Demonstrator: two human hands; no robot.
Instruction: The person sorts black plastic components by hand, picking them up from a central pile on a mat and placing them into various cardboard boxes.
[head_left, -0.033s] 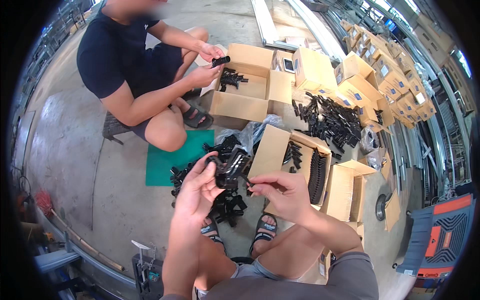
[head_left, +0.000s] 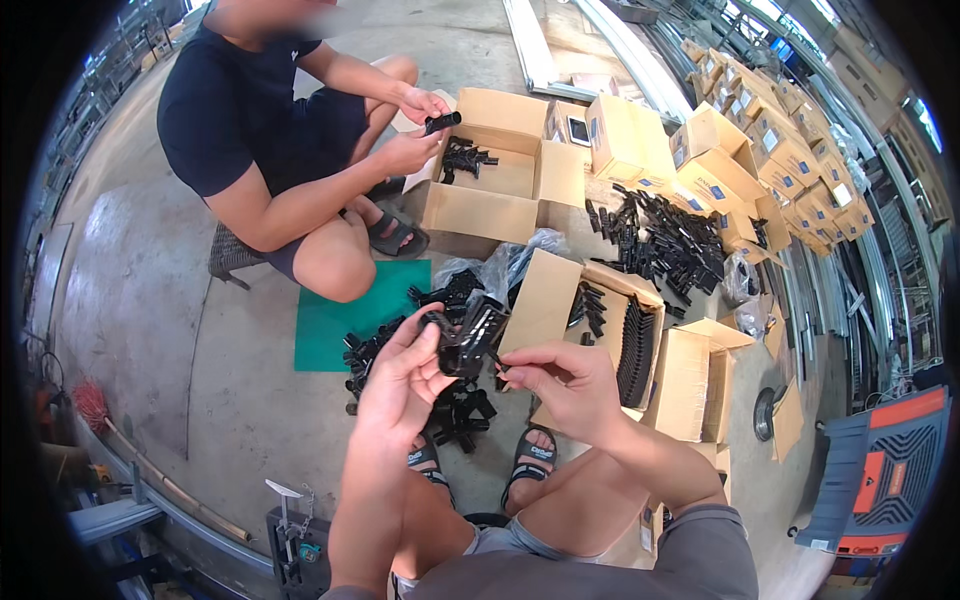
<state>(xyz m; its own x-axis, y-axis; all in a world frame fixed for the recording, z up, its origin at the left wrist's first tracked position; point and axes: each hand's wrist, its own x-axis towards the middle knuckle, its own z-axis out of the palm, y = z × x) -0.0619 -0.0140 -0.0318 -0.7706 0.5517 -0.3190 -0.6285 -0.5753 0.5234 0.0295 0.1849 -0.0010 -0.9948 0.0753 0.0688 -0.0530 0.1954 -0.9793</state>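
My left hand (head_left: 405, 365) is closed around a glossy black bracket-like part (head_left: 472, 338) with slots, held up in front of me. At its right side, the thumb and fingers of my right hand (head_left: 565, 385) pinch a thin, dark piece (head_left: 499, 362) whose kind is too small to make out. It points toward the black part; whether the two touch, I cannot tell. Below my hands a heap of black parts (head_left: 462, 415) lies on the floor between my feet and a green mat (head_left: 325, 330).
An open carton (head_left: 543, 300) beside my right hand holds rows of black pieces. Beyond it are a pile of black parts (head_left: 660, 240) and stacked cartons (head_left: 785, 150). Another person (head_left: 230, 130) sits at far left, holding a black tube-like part (head_left: 442, 123) by an open box (head_left: 480, 210).
The black part has turned slightly in my left hand. My right hand keeps its pinch and has hardly moved.
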